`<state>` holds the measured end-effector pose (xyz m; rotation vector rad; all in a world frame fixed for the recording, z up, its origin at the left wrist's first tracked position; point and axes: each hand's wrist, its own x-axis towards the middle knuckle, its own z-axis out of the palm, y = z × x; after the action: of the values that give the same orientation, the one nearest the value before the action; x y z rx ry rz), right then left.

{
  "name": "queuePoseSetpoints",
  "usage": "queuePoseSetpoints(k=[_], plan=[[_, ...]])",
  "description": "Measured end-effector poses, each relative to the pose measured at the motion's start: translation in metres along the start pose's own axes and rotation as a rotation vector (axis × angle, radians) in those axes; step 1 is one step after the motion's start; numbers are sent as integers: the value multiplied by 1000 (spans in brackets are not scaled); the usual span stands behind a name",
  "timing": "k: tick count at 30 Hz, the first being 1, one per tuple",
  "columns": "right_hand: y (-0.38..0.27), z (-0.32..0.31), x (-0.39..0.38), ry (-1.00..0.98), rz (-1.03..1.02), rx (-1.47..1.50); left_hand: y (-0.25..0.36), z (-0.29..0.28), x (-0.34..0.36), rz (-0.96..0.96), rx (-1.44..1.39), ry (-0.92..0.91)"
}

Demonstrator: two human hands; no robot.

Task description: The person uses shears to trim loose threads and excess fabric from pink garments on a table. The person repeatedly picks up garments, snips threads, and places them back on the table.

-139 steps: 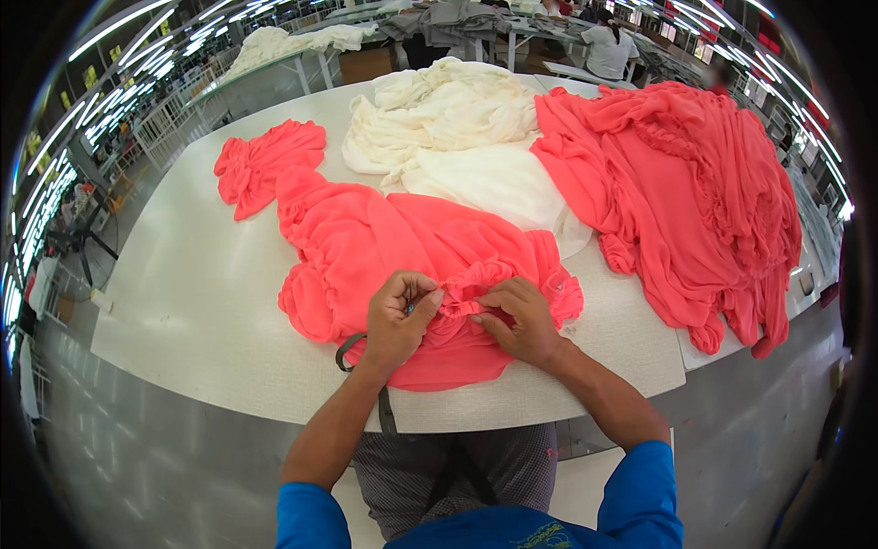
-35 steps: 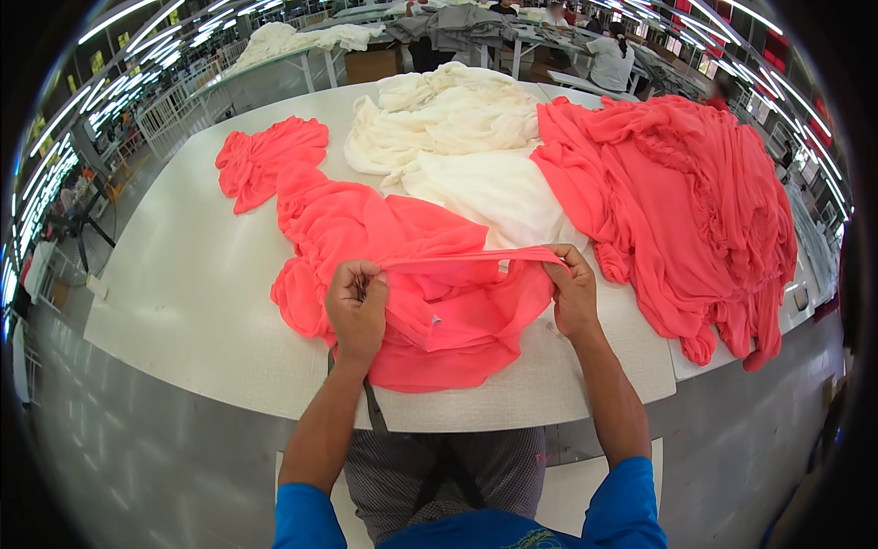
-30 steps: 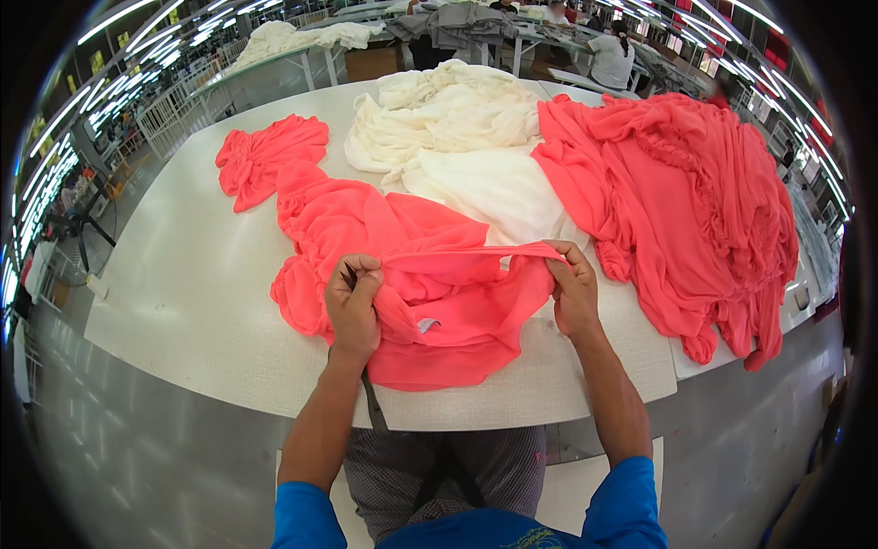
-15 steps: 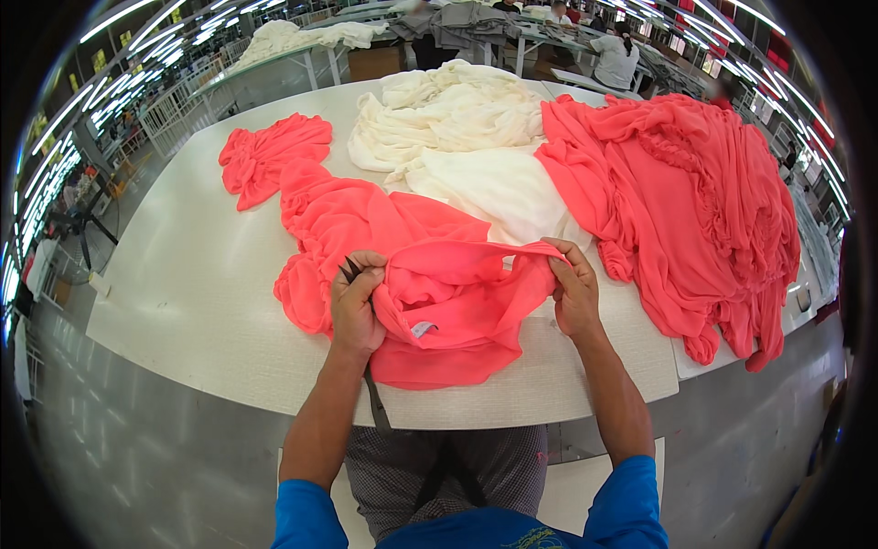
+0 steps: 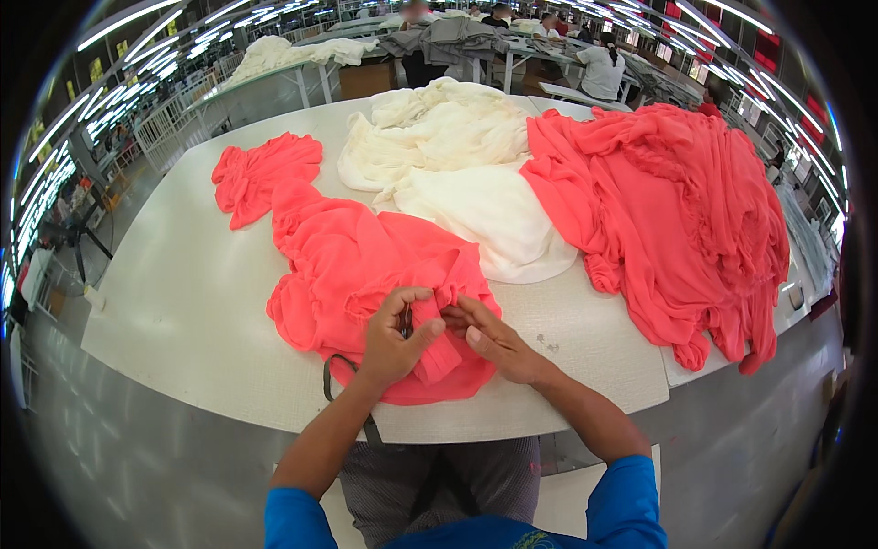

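Observation:
A coral-pink garment of thin, gathered fabric [image 5: 361,247] lies bunched before me on the table. My left hand [image 5: 391,340] is closed on a folded band of it, with a small dark tool, probably thread snips [image 5: 405,320], tucked in the palm and mostly hidden. Beside it, the fingers of my right hand [image 5: 501,346] are bent against the same fold and pinch the cloth. A dark strap [image 5: 329,375] loops out by my left wrist and hangs over the table's near edge.
Cream cloth [image 5: 448,128] is heaped behind the garment. A large coral pile [image 5: 668,220] covers the right side of the pale table [image 5: 183,320]. Farther back stand tables with grey cloth [image 5: 453,38] and white cloth [image 5: 283,57], with several people around.
My hands have come together from a wide hold on the garment's opening. The opening has collapsed into a narrow folded band between them, and the white label is out of sight.

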<state>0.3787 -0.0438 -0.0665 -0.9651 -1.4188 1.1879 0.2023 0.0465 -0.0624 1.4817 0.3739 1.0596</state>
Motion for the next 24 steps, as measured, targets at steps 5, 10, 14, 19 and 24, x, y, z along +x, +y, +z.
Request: queuePoseSetpoints(k=[5, 10, 14, 19, 24], plan=[[1, 4, -5, -30, -25, -183, -6, 1, 5, 243, 498, 23], [-4, -2, -4, -3, -66, -316, -8, -18, 7, 256, 700, -9], [-4, -14, -1, 330, -177, -319, 13, -25, 10, 197, 376, 294], [20, -35, -1, 395, -95, -513, 81, -44, 22, 409, 359, 364], [16, -15, 0, 150, -116, -559, 162, -64, 29, 562, 470, 353]])
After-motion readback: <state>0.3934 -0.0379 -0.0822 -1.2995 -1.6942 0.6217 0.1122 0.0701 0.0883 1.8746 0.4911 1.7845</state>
